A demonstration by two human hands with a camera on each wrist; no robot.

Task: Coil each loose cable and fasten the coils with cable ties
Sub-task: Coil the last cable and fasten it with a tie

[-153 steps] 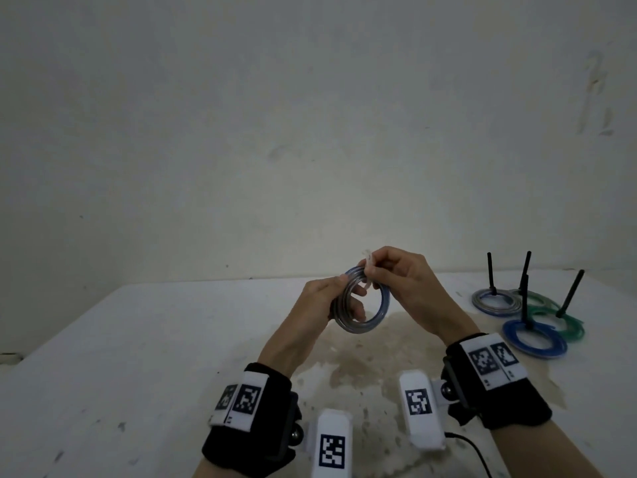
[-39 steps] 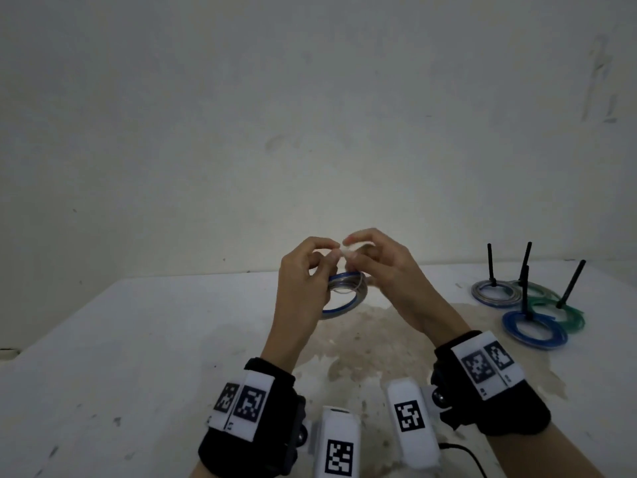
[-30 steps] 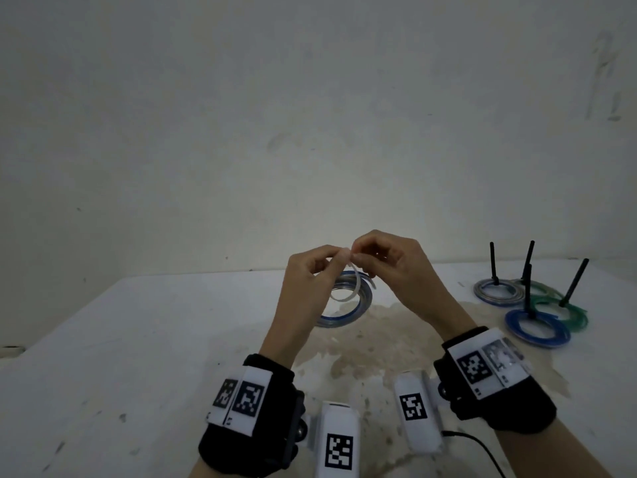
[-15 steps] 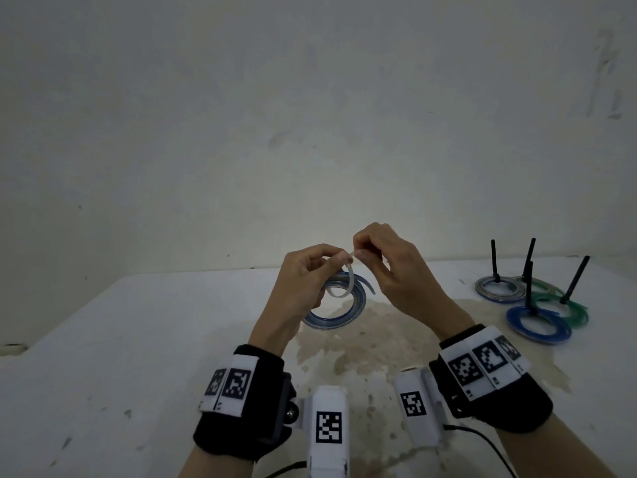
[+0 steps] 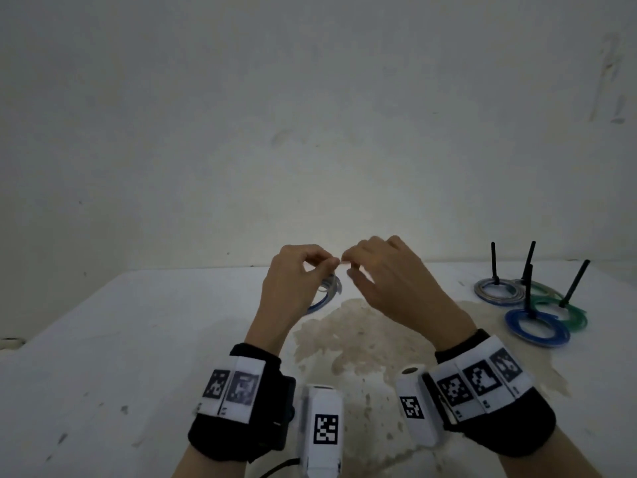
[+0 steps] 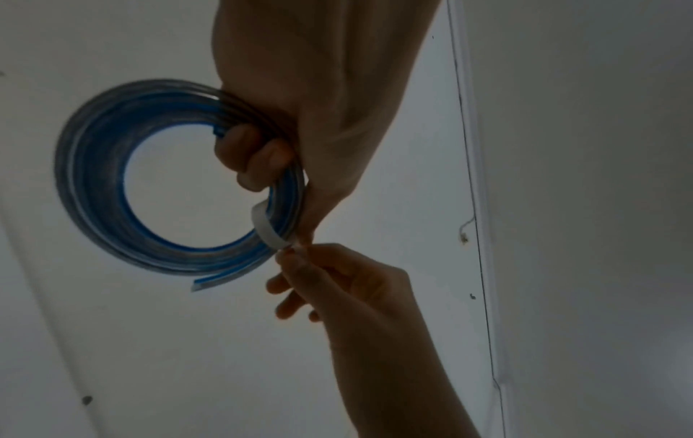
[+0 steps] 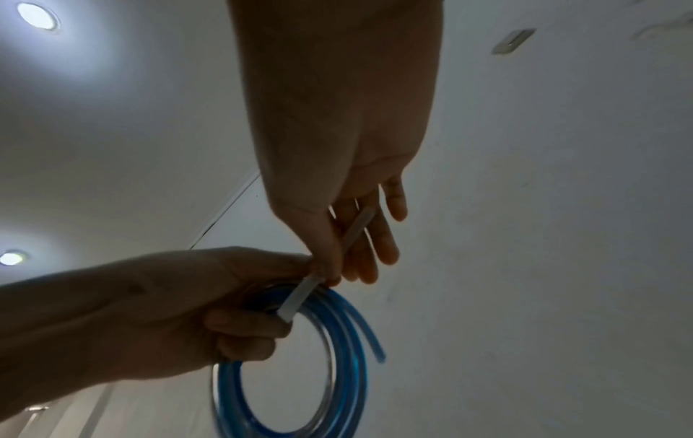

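Note:
A coiled blue and clear cable (image 6: 93,166) hangs from my left hand (image 5: 329,263), whose lower fingers curl round the bundle above the white table (image 5: 138,339). A white cable tie (image 6: 268,228) loops around the coil's strands. My left thumb and forefinger pinch the tie at the top. My right hand (image 5: 348,262) pinches the tie's tail (image 7: 300,296) right beside them, its other fingers spread loosely. In the head view the coil (image 5: 327,294) is mostly hidden behind my left hand. One loose cable end (image 7: 378,352) sticks out of the coil.
At the right of the table lie a grey coil (image 5: 498,291), a blue coil (image 5: 536,327) and a green coil (image 5: 565,312), each with a black tie standing up. A brown stain (image 5: 362,332) marks the table centre. A pale wall stands close behind.
Both hands have stayed together at the tie. The coil has dropped further behind my left hand, and my right hand has turned with its fingers spread more.

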